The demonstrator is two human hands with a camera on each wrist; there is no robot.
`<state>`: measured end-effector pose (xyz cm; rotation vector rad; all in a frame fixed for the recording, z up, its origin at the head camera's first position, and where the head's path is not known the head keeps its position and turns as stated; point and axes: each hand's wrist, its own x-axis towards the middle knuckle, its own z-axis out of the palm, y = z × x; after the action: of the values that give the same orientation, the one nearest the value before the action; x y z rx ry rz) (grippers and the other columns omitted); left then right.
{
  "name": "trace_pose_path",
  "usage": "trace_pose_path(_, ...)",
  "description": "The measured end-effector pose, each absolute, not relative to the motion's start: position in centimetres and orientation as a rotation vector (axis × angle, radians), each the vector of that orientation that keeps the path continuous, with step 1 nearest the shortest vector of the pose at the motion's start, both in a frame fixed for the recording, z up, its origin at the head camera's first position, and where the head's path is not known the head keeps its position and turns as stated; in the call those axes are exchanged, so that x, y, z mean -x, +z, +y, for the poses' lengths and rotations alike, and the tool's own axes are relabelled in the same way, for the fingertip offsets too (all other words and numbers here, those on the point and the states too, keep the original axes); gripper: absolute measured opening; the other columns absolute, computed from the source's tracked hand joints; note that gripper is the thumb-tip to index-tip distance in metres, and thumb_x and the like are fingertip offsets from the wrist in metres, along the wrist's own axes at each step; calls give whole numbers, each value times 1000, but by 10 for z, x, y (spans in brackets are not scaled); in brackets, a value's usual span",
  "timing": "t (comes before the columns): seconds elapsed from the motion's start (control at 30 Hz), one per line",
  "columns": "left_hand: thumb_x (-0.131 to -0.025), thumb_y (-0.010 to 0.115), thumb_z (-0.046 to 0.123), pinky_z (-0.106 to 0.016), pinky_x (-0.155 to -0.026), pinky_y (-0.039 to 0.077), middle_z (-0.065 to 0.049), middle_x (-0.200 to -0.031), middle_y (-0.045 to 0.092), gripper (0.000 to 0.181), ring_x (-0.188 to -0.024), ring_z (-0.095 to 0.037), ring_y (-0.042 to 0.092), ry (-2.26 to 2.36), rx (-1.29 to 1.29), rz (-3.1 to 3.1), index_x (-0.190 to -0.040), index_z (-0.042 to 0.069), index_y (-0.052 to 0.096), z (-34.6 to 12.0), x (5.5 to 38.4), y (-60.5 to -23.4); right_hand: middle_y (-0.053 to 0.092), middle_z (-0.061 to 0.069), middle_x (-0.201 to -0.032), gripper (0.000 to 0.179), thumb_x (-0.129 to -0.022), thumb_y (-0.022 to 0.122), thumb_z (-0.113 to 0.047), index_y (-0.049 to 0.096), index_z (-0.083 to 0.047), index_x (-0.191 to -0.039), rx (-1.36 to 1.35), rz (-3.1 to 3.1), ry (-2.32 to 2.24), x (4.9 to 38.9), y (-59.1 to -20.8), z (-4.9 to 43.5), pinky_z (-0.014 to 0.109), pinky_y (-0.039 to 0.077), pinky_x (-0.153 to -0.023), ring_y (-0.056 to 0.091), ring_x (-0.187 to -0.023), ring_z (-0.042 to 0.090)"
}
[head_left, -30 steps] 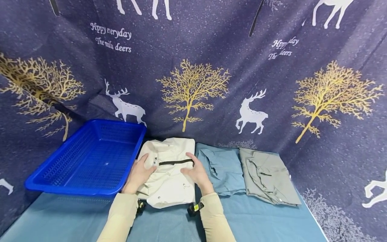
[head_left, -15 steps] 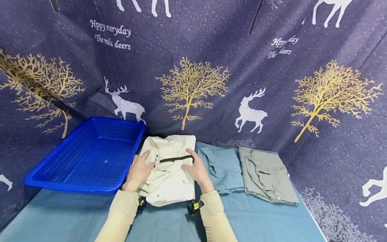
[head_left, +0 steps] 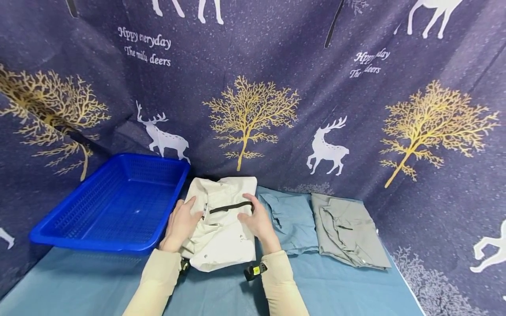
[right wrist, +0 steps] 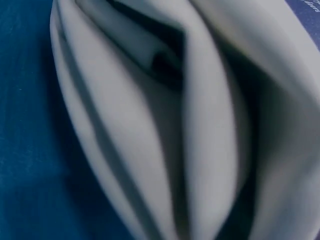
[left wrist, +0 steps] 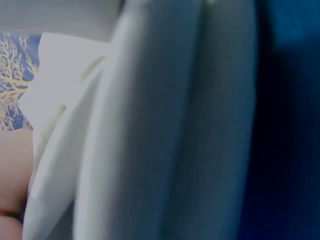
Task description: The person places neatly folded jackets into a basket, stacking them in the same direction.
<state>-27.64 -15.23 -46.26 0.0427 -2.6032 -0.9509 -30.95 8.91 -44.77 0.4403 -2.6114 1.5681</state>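
A folded off-white jacket [head_left: 227,243] with a black zip strip across it lies in front of me in the head view. My left hand [head_left: 182,223] grips its left side, thumb and index finger on top. At the right side my right hand [head_left: 258,221] holds the jacket the same way, near the end of the black strip. Other fingers of both hands are hidden by the edges. Up close, stacked pale folds of the jacket [left wrist: 140,130] fill much of the left wrist view. The right wrist view shows more layered folds of the jacket [right wrist: 210,120], but not the hand.
A blue plastic basket [head_left: 164,228] stands left of the jacket, close to my left hand. To the right lie a folded blue garment [head_left: 294,224] and a folded grey garment [head_left: 352,232]. A blue cloth [head_left: 213,298] covers the table, and a dark printed curtain [head_left: 276,57] hangs behind.
Over the last second the jacket shifts very slightly, with both hands keeping to its sides. The basket and the other two garments stay in place.
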Motion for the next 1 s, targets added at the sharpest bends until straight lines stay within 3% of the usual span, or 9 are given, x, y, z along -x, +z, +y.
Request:
trace_pose_path(0.33, -89, 69, 19, -56, -84, 44, -27, -120, 53, 60, -102, -50, 55, -974, -24, -2558, -142, -1, 49, -149, 270, -443, 45, 5, -146, 62, -87, 69, -14, 48, -31, -144, -413, -2613, 1568, 306, -432, 95, 50, 39, -101, 43, -131, 26)
trace_pose_path(0.63, -88, 71, 15, -55, -86, 43, -29, -114, 56, 56, -104, -46, 55, -1012, 72, -2475, -138, -5, 52, -149, 264, -434, 53, 8, -137, 63, -85, 70, -7, 51, -25, -142, -417, -2527, 1589, 295, -418, 99, 49, 43, -96, 52, -122, 26)
trace_pose_path(1.0, -90, 70, 13, -54, -87, 43, -26, -116, 56, 56, -106, -43, 55, -1033, 100, -2426, -140, -2, 51, -146, 253, -413, 61, 10, -124, 65, -84, 70, -4, 49, -22, -143, -477, -2445, 1588, 281, -398, 101, 40, 52, -79, 61, -102, 24)
